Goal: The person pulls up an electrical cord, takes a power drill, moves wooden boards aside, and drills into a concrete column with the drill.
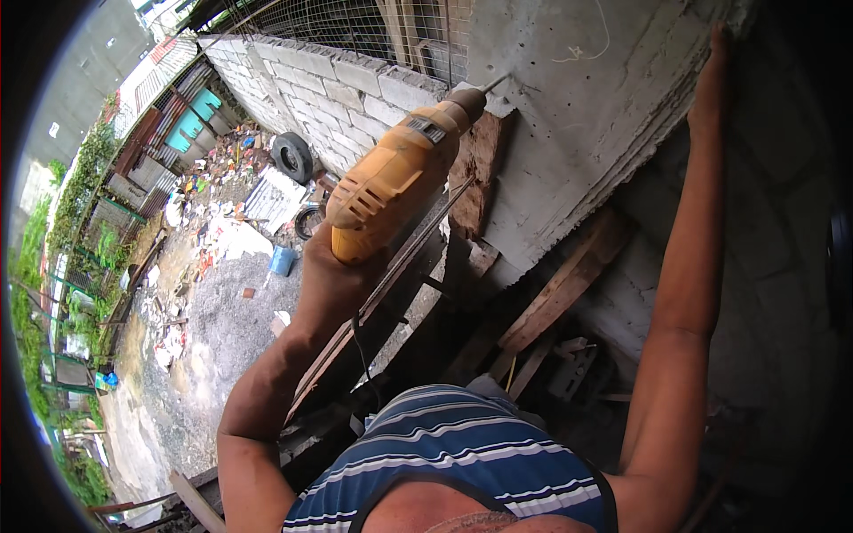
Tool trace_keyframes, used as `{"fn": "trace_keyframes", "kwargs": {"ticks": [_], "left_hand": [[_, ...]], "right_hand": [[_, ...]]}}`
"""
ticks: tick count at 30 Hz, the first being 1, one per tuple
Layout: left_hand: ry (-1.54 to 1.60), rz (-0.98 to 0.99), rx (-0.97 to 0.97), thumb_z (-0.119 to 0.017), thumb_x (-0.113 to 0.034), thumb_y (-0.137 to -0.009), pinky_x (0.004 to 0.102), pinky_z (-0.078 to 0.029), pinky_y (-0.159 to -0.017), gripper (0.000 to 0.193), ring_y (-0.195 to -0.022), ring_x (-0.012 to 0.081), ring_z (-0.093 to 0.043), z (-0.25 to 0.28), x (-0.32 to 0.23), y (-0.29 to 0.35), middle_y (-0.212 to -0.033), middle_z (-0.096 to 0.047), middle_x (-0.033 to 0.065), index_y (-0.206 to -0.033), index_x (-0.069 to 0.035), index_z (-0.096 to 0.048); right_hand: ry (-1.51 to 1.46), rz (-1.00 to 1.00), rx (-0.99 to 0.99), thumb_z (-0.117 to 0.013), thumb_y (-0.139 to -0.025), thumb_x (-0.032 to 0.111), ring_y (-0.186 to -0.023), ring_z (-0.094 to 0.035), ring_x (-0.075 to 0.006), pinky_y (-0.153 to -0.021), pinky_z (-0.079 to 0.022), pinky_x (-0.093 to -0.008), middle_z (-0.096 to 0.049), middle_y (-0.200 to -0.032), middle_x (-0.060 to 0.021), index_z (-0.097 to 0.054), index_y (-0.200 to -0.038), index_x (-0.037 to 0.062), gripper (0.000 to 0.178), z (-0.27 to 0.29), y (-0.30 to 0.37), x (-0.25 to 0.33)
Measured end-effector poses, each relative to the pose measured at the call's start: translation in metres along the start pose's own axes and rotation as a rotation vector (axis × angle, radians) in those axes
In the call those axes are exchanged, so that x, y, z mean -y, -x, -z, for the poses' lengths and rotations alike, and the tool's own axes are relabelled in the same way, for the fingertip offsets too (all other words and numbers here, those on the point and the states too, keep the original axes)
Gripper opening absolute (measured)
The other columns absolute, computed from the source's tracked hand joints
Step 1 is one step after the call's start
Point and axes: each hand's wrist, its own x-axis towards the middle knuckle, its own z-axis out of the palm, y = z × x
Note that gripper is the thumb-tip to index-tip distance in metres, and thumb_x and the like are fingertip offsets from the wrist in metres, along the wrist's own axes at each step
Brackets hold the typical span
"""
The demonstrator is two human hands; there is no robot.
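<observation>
My left hand (330,271) is wrapped round the grip of a yellow-orange power drill (388,178), with its dark cord hanging down below. The drill's thin bit (496,82) points up and right at the grey concrete wall (569,133); whether its tip is in the concrete I cannot tell. Rough wood (480,173) shows beside the chuck, along the wall's left edge. My right arm reaches far up, and my right hand (713,75) rests against the wall's right edge with a finger stretched upward. Its other fingers are mostly hidden in shadow.
A concrete block wall (329,89) with wire mesh (355,31) above it stands behind the drill. Down to the left is a gravel yard (222,311) with scattered rubbish, a tyre (291,157) and a blue container (283,260). Wooden beams (564,284) slant below the concrete.
</observation>
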Motion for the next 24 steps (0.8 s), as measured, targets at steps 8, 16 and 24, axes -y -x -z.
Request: {"fn": "trace_keyframes", "kwargs": {"ticks": [8, 16, 24], "left_hand": [[-0.03, -0.057, -0.023, -0.074, -0.005, -0.081, 0.0263, -0.053, -0.067, 0.029, -0.077, 0.0094, -0.066, -0.002, 0.003, -0.002, -0.091, -0.07, 0.0018, -0.107, -0.001, -0.065], [0.013, -0.041, -0.015, -0.074, -0.005, -0.08, 0.0268, -0.053, -0.065, 0.027, -0.075, 0.0089, -0.065, -0.002, -0.001, -0.003, -0.089, -0.069, 0.001, -0.106, -0.001, -0.066], [0.014, -0.057, -0.049, -0.075, -0.005, -0.08, 0.0269, -0.053, -0.065, 0.025, -0.074, 0.0089, -0.065, -0.003, 0.009, -0.004, -0.088, -0.069, 0.001, -0.104, -0.002, -0.066]], "right_hand": [[0.012, 0.009, 0.004, -0.042, -0.108, 0.042, -0.141, -0.042, -0.0304, -0.114, -0.032, -0.0386, -0.047, -0.152, -0.0188, -0.048, -0.143, -0.0042, 0.059, 0.001, 0.0, -0.001], [0.027, 0.017, 0.005, -0.042, -0.108, 0.042, -0.141, -0.042, -0.0307, -0.114, -0.033, -0.0387, -0.047, -0.151, -0.019, -0.048, -0.143, -0.0044, 0.059, 0.001, -0.002, -0.003], [0.038, 0.023, 0.008, -0.041, -0.108, 0.042, -0.141, -0.043, -0.031, -0.114, -0.033, -0.0388, -0.048, -0.151, -0.0192, -0.049, -0.142, -0.0045, 0.058, 0.001, -0.002, -0.004]]}}
